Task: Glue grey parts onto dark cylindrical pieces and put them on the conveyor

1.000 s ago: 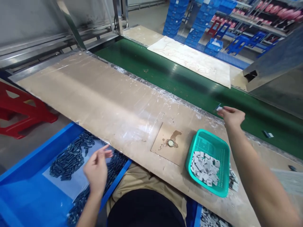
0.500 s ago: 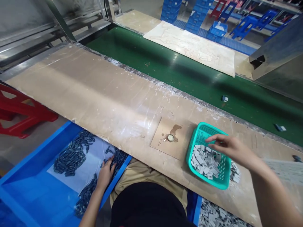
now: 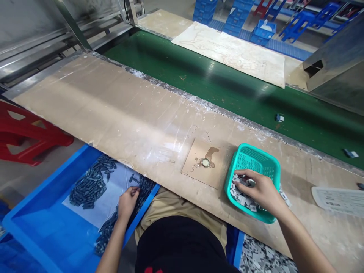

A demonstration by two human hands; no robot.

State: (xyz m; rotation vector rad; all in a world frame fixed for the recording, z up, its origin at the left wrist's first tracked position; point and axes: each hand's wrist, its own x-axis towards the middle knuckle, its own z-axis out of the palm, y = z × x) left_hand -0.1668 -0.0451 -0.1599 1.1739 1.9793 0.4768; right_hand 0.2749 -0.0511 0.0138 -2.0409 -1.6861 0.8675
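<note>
Numerous dark plastic pieces (image 3: 88, 187) lie lower left, beside the left hand (image 3: 128, 202), fingers narrow, contents undetermined; right hand (image 3: 263, 191), thumb and forefinger parted, is at gray pieces (image 3: 241, 199) inside the teal basket (image 3: 250, 163), lower right.

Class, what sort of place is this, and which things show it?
Probably a factory assembly station: what looks like a green conveyor belt runs alongside the worktable, and many small dark parts and pale pieces lie in separate containers.
</note>
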